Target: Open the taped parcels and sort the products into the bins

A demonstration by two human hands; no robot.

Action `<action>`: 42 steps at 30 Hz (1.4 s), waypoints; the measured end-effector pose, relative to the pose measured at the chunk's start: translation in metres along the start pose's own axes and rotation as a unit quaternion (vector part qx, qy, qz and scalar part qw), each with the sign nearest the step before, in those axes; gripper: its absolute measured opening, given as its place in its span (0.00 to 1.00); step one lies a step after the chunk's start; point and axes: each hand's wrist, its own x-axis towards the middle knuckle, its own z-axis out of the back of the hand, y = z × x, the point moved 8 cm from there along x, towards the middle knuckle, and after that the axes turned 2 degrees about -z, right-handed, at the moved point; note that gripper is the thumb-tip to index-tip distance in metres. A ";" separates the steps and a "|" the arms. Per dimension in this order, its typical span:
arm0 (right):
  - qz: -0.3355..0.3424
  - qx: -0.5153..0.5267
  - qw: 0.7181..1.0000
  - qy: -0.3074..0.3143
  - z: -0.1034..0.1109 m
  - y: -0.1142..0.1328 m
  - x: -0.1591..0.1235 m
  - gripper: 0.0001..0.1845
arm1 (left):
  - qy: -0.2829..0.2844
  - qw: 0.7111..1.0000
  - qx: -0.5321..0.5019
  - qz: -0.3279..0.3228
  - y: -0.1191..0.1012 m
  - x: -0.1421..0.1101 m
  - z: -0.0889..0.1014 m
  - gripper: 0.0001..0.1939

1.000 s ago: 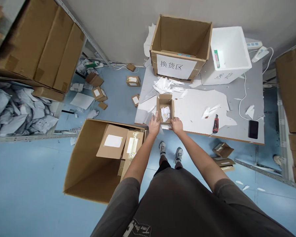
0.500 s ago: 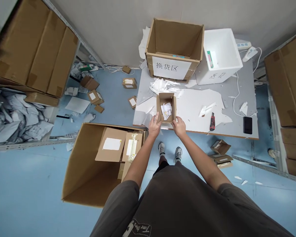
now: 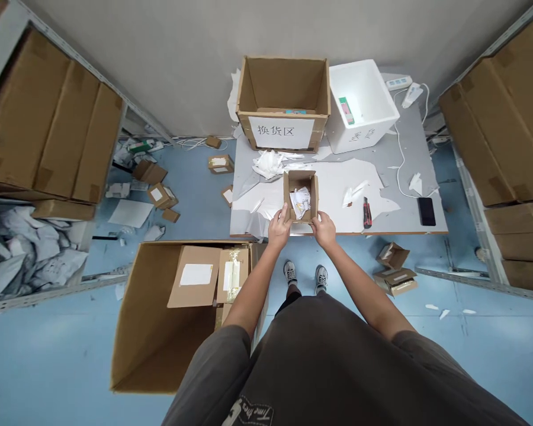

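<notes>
A small open cardboard box [image 3: 314, 207] is held between my two hands at the near edge of the table. Crumpled white paper with printed marks [image 3: 301, 202] lies inside it. My left hand [image 3: 279, 227] grips the box's near left corner, thumb along the side. At the near right corner, my right hand [image 3: 323, 228] pinches the box wall. A red and black box cutter [image 3: 366, 213] rests on the table to the right, beside a torn scrap of white paper [image 3: 354, 193].
On the table [image 3: 244, 222] stand a large labelled carton [image 3: 284, 133], a white foam box [image 3: 364, 136] and a phone [image 3: 426, 212]. A big open carton [image 3: 137, 331] holding boxes is at my left. Shelves with cartons [image 3: 57, 118] flank both sides; small boxes [image 3: 393, 255] lie on the floor.
My view has shifted, so the table and the things on it sit farther left in the picture. Both hands still hold the small box, which is slightly farther right relative to the table.
</notes>
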 end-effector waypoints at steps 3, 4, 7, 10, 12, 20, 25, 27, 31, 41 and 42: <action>-0.011 -0.003 0.999 -0.031 0.011 -0.015 -0.007 0.07 | -0.024 0.999 0.024 -0.040 -0.019 0.007 0.000 0.14; -0.018 -0.005 0.999 -0.035 0.014 -0.021 -0.010 0.07 | -0.024 0.998 0.031 -0.052 -0.026 0.009 0.000 0.14; -0.037 -0.010 0.998 -0.042 0.023 -0.035 -0.018 0.06 | -0.009 0.996 0.044 -0.076 -0.045 0.016 -0.003 0.14; -0.051 -0.013 0.997 -0.057 0.033 -0.049 -0.026 0.06 | 0.006 0.995 0.050 -0.091 -0.062 0.022 -0.006 0.15; -0.068 -0.017 0.996 -0.062 0.040 -0.058 -0.032 0.07 | 0.014 0.993 0.052 -0.105 -0.073 0.025 -0.009 0.16; -0.149 -0.029 0.986 -0.069 0.074 -0.100 -0.068 0.08 | 0.032 0.985 0.038 -0.167 -0.127 0.040 -0.026 0.15; -0.213 -0.038 0.974 -0.060 0.097 -0.149 -0.099 0.08 | 0.033 0.972 0.037 -0.230 -0.192 0.052 -0.041 0.15; -0.232 -0.040 0.969 -0.068 0.108 -0.175 -0.113 0.09 | 0.031 0.967 0.035 -0.250 -0.224 0.057 -0.050 0.15; -0.280 -0.042 0.955 -0.091 0.130 -0.241 -0.153 0.09 | 0.023 0.954 0.025 -0.297 -0.302 0.065 -0.075 0.14; -0.414 -0.051 0.894 -0.164 0.184 -0.443 -0.327 0.09 | 0.064 0.899 -0.013 -0.434 -0.560 0.040 -0.187 0.13; -0.431 -0.050 0.886 -0.162 0.186 -0.460 -0.344 0.09 | 0.073 0.893 -0.013 -0.444 -0.583 0.035 -0.199 0.13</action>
